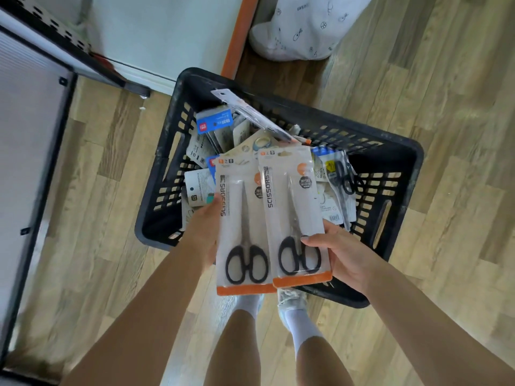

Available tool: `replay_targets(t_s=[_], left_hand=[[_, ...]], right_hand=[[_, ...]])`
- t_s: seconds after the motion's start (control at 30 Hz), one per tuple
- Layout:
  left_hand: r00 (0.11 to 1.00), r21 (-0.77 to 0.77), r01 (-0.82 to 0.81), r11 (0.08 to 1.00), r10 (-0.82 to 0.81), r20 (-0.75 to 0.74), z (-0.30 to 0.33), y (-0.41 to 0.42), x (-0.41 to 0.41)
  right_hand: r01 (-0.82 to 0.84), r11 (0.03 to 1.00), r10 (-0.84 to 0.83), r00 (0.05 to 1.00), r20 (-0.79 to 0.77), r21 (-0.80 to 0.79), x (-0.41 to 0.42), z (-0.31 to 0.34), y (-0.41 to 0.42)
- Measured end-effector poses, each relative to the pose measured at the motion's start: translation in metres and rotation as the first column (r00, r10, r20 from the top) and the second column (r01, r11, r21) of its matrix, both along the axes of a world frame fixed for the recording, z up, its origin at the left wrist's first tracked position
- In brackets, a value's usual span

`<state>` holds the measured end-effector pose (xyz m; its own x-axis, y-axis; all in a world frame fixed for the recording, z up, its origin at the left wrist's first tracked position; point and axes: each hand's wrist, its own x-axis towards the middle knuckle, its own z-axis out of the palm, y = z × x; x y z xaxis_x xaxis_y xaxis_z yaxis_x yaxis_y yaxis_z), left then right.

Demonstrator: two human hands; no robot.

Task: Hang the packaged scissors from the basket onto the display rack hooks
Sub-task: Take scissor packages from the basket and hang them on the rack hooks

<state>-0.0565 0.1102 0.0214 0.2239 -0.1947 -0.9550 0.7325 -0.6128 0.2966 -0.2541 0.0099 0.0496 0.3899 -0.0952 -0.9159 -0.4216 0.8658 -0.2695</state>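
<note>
While both arms reach down over the black basket (390,168), each hand holds one scissors pack above its near rim. The left hand (204,232) grasps the left scissors pack (242,218) along its left edge, fingers curled behind the card and a fingertip with teal polish showing at the card's side. The right hand (342,254) grasps the right scissors pack (292,213) at its lower right corner, thumb pressed on the front over the black handles, fingers underneath. Both packs are white cards with an orange strip along the bottom, the word SCISSORS printed up the side, and black-handled scissors under clear plastic. They lie side by side, the right pack's left edge overlapping the left pack slightly, hang holes pointing away from the person toward the basket's far side.

Inside the basket lies a jumble of other packaged goods: a blue-headed pack (214,122) toward the far left corner, a long clear pack with an orange tip (250,112) leaning across the far rim, and another pack of black scissors (344,176) toward the right wall. Beyond the basket's far right corner stands a white printed bag (301,29). Left of the basket, a black perforated rack panel (55,32) shows, and the basket rests on a wood-pattern floor (446,107). The person's feet in white socks (299,321) stand just on the near side of the basket.
</note>
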Motion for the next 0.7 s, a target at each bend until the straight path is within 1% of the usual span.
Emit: replay_targets(t_s=[0.1, 0.2, 0.23, 0.3, 0.37, 0.43, 0.5, 0.6, 0.7], left_hand=[[0.998, 0.025, -0.06, 0.998, 0.06, 0.03, 0.017, 0.002, -0.002], [0.989, 0.005, -0.143, 0.99, 0.143, 0.045, 0.043, 0.003, -0.007], [0.982, -0.011, -0.177, 0.984, 0.177, 0.062, 0.053, 0.005, -0.007], [0.969, -0.043, -0.222, 0.974, 0.226, 0.103, 0.081, 0.008, -0.006], [0.957, -0.107, -0.228, 0.968, 0.243, 0.156, 0.117, 0.012, -0.002], [0.942, -0.193, -0.201, 0.96, 0.244, 0.231, 0.16, 0.018, 0.004], [0.915, -0.252, -0.173, 0.952, 0.25, 0.317, 0.218, 0.021, 0.013], [0.845, -0.32, -0.188, 0.929, 0.319, 0.43, 0.31, 0.031, 0.032], [0.759, -0.372, -0.212, 0.904, 0.392, 0.52, 0.401, 0.049, 0.048]], right_hand=[[-0.028, 0.997, 0.027, 1.0, -0.016, -0.075, 0.005, 0.018, -0.003], [-0.021, 0.987, 0.012, 0.998, -0.054, -0.157, 0.006, 0.043, -0.011], [-0.02, 0.983, 0.013, 0.999, -0.043, -0.18, 0.009, 0.055, -0.015], [-0.055, 0.968, 0.063, 0.998, 0.027, -0.244, 0.016, 0.085, -0.025], [-0.087, 0.949, 0.122, 0.988, 0.098, -0.303, 0.03, 0.123, -0.033], [-0.108, 0.936, 0.177, 0.967, 0.181, -0.334, 0.047, 0.166, -0.037], [-0.104, 0.922, 0.215, 0.938, 0.272, -0.372, 0.069, 0.217, -0.037], [-0.043, 0.883, 0.252, 0.884, 0.393, -0.468, 0.102, 0.305, -0.03], [-0.027, 0.79, 0.379, 0.806, 0.455, -0.612, 0.131, 0.392, -0.014]])
